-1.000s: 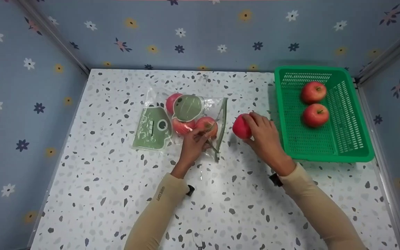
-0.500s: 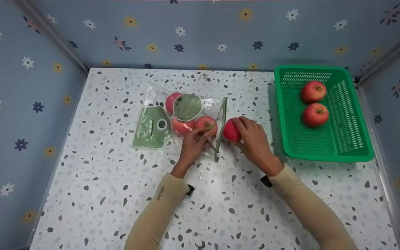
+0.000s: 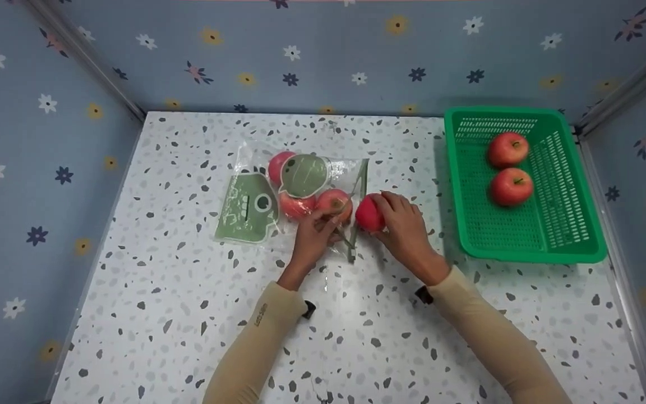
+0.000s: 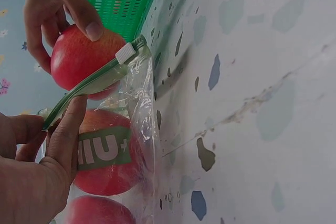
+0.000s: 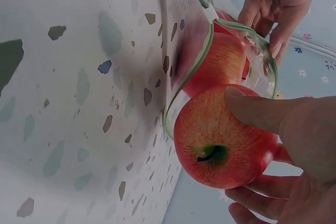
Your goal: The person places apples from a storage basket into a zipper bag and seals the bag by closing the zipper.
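Note:
A clear zip bag [image 3: 247, 205] with green cartoon prints lies on the table, its mouth facing right. Inside it are 3 apples, one of them the apple [image 3: 334, 203] nearest the opening. My left hand [image 3: 313, 234] pinches the bag's green rim [image 4: 86, 83] between thumb and fingers, holding the mouth apart. In my right hand [image 3: 407, 229] is a red apple [image 5: 223, 137], gripped with the thumb on one side and fingers on the other, right at the open mouth. The white slider [image 4: 125, 53] sits at one end of the rim.
A green plastic basket [image 3: 525, 255] stands at the right of the table, with two apples [image 3: 511, 187] in it. Flower-patterned walls [image 3: 323, 56] enclose the speckled table [image 3: 188, 336] at the back and sides.
My right hand has moved left with the apple, from beside the basket to the bag's mouth. The left hand keeps its place on the rim.

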